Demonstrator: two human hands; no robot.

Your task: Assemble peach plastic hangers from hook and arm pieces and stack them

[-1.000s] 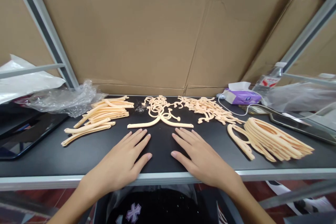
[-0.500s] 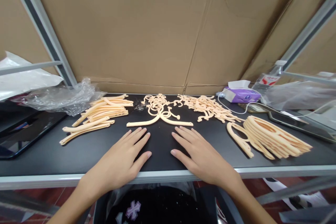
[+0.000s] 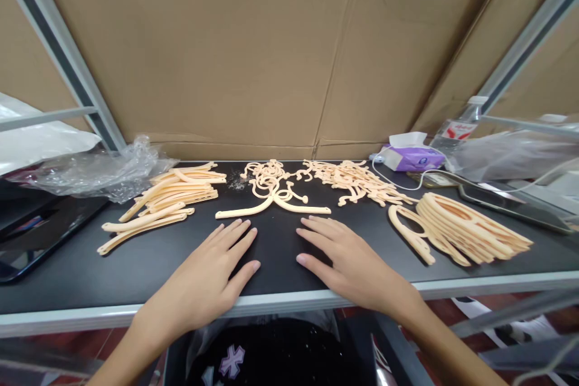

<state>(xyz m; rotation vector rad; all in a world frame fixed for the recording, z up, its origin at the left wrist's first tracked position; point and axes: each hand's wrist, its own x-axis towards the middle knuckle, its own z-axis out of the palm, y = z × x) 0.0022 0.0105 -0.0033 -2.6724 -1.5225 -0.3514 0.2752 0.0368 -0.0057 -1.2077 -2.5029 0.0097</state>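
My left hand [image 3: 212, 274] lies flat on the black tabletop [image 3: 275, 265], fingers spread, holding nothing. Opposite it, my right hand [image 3: 348, 259] rests palm down with its fingers apart, also bare. Just beyond the fingertips are two curved cream plastic arms, a left one [image 3: 239, 212] and a right one [image 3: 304, 208], which look like clothes hanger parts; their inner ends meet in the middle. Small curved hook pieces [image 3: 266, 175] are heaped right behind them. To the left lies a pile of similar long cream arms [image 3: 176, 194].
More small cream pieces [image 3: 362, 181] spread at the back right. Bundled hanger-like parts [image 3: 470, 226] lie at the right. Around the edges are a purple tissue pack [image 3: 414, 158], white cable [image 3: 420, 184], bottle [image 3: 461, 126], phone [image 3: 511, 208], clear plastic wrap [image 3: 113, 169] and dark tray [image 3: 45, 235]. Cardboard [image 3: 226, 54] walls the back.
The view has shifted and tilted slightly. Both hands stay flat in nearly the same place, and the cream pieces have not moved on the table.
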